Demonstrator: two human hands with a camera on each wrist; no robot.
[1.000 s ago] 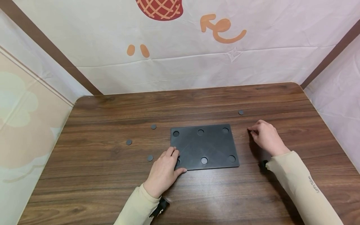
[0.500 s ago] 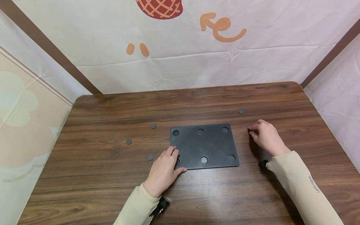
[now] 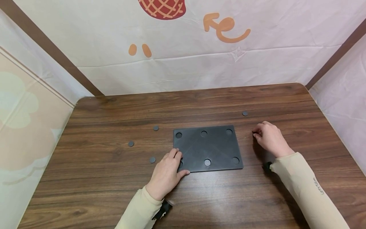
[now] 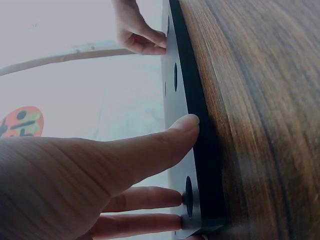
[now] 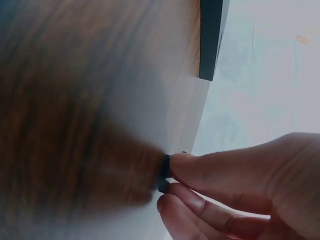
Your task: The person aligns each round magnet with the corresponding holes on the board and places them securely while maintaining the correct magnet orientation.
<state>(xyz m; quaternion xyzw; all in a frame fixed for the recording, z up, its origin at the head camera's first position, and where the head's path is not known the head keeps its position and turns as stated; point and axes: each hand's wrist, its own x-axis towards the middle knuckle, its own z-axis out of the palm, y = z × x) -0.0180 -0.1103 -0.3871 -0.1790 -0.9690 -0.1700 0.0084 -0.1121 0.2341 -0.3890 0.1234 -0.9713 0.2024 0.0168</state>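
Observation:
A dark grey rectangular board [image 3: 210, 144] with several round recesses lies at the middle of the table. One recess, at the middle of its near edge, shows a lighter grey disc [image 3: 207, 163]. My left hand [image 3: 166, 176] rests on the board's near left corner, thumb along the front edge, fingers straight on the top and partly over a recess. To the right of the board, my right hand [image 3: 268, 138] pinches a small dark disc [image 5: 164, 174] between thumb and fingertips, low at the tabletop. From the head view that disc is mostly hidden by the fingers.
Left of the board lie three loose grey discs: an upper one [image 3: 155, 128], a far left one [image 3: 131, 143] and a lower one [image 3: 152, 160]. Another disc [image 3: 244, 113] sits beyond the board's far right corner. A printed curtain [image 3: 183, 73] hangs behind the wooden table [image 3: 94, 127].
The right hand's index finger has bent slightly more at the disc. The left hand, the board and the loose discs stay in place.

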